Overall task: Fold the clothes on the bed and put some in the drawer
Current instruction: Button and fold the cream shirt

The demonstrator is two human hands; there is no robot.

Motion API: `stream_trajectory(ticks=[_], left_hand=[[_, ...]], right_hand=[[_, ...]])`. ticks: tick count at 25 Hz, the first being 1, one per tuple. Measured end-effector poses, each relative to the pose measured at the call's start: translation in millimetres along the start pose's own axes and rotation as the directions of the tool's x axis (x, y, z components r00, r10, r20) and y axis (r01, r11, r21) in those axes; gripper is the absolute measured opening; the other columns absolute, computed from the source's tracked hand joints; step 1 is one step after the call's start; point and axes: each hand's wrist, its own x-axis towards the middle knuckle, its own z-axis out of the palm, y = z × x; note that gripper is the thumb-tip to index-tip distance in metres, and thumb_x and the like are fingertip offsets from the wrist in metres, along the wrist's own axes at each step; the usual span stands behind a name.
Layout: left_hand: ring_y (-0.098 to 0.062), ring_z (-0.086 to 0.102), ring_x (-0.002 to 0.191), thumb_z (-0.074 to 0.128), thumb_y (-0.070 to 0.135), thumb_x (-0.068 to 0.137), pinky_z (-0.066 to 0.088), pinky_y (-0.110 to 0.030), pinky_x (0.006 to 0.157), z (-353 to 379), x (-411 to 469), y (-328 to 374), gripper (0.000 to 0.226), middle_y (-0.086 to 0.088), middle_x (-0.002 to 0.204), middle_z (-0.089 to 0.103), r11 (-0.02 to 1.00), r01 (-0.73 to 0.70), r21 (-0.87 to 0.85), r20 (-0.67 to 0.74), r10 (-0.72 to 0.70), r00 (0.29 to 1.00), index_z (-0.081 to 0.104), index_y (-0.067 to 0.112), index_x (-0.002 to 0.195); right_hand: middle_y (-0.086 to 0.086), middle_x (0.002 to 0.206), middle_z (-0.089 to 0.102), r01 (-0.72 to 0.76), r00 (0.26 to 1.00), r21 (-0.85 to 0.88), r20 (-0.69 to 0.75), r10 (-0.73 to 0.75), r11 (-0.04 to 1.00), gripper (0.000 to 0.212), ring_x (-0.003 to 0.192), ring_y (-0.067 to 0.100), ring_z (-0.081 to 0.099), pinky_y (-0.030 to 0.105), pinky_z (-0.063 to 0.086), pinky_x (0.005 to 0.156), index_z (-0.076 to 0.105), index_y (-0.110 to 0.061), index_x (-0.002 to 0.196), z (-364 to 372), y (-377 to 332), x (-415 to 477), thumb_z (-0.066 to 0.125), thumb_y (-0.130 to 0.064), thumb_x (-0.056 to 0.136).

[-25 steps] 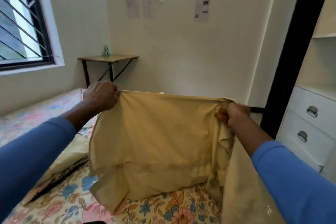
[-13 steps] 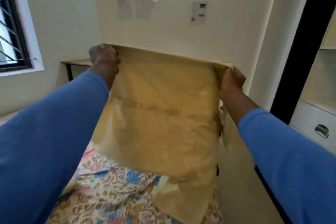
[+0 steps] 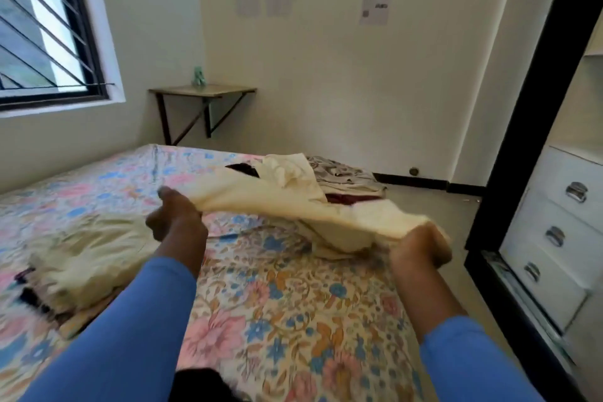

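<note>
A person in blue sleeves holds a pale yellow cloth (image 3: pixel 293 206) low over a bed (image 3: pixel 277 320) spread with a floral sheet. The left hand (image 3: pixel 176 220) and right hand (image 3: pixel 419 246) are each closed in a fist around one end of the fabric. The cloth stretches between the two hands in a slack, motion-blurred band, and its lower fold near the right hand appears to rest on the sheet. Beside the left forearm lies a pile of pale folded fabric (image 3: pixel 88 258) with something dark under its left edge. A loose heap of clothes (image 3: pixel 342 176), white, patterned and dark red, sits at the bed's far right corner. Right of the bed stands a white chest of drawers (image 3: pixel 554 258), its three visible drawers with metal handles all closed. A small wall-mounted table (image 3: pixel 222 91) carrying a green object (image 3: pixel 198 77) stands in the far corner beside a barred window (image 3: pixel 42 26)
</note>
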Motion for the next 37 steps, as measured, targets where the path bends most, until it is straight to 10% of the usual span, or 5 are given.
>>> stream_trajectory(ticks=[9, 16, 20, 28, 37], left_hand=[[-0.026, 0.067, 0.071, 0.065, 0.008, 0.086, 0.056, -0.031, 0.057, -124.5, 6.4, -48.9, 0.009, -0.016, 0.085, 0.067, 0.256, -0.393, 0.883, 0.402, 0.022, 0.916, 0.064, 0.001, 0.092], [-0.024, 0.068, 0.1, 0.075, 0.021, 0.065, 0.054, -0.038, 0.076, -135.3, 30.5, -77.6, 0.033, -0.002, 0.105, 0.068, -0.58, -0.495, 0.647, 0.407, -0.287, 0.867, 0.069, 0.014, 0.097], [-0.033, 0.062, 0.109, 0.069, 0.031, 0.088, 0.047, -0.04, 0.069, -131.7, 25.9, -74.4, 0.03, -0.008, 0.117, 0.062, -0.292, -0.543, 0.787, 0.556, -0.046, 0.83, 0.059, 0.014, 0.111], [-0.04, 0.053, 0.133, 0.045, 0.071, 0.098, 0.047, -0.049, 0.105, -87.7, 122.0, -113.8, 0.084, -0.02, 0.147, 0.054, 0.283, -0.503, 0.817, 0.505, 0.071, 0.86, 0.043, 0.005, 0.15], [-0.033, 0.061, 0.125, 0.053, 0.057, 0.101, 0.049, -0.038, 0.106, -14.9, 218.9, -105.1, 0.07, -0.012, 0.139, 0.06, 0.903, 0.06, 0.425, 0.093, -0.109, 0.99, 0.05, 0.002, 0.143]], right_hand=[[0.019, 0.135, 0.063, 0.182, 0.971, -0.567, -0.025, -0.238, 0.803, 0.048, 0.117, 0.042, 0.063, 0.047, 0.051, 0.096, 0.059, -0.021, 0.141, -137.8, 77.6, -4.5, 0.056, -0.014, 0.094], [0.003, 0.075, 0.077, 0.292, 0.929, -0.904, 0.191, 0.318, -0.313, 0.044, 0.073, 0.021, 0.075, 0.038, 0.062, 0.088, 0.072, -0.011, 0.095, -184.5, 81.9, 36.3, 0.062, -0.045, 0.068], [0.002, 0.085, 0.075, 0.479, 0.877, -0.532, 0.33, 0.35, -0.698, 0.044, 0.074, 0.017, 0.075, 0.032, 0.063, 0.081, 0.065, -0.009, 0.096, -127.0, 69.4, 25.1, 0.075, -0.037, 0.063], [0.016, 0.106, 0.073, 0.936, 0.187, -0.311, 0.836, 0.516, 0.165, 0.024, 0.063, 0.025, 0.075, 0.028, 0.053, 0.054, 0.069, -0.003, 0.113, 105.2, 211.2, -90.0, 0.058, -0.02, 0.101], [0.011, 0.103, 0.076, 0.927, 0.154, -0.256, 0.925, 0.347, 0.274, 0.037, 0.066, 0.026, 0.075, 0.047, 0.065, 0.077, 0.074, -0.009, 0.112, 249.6, 382.6, -147.0, 0.049, -0.006, 0.086]])
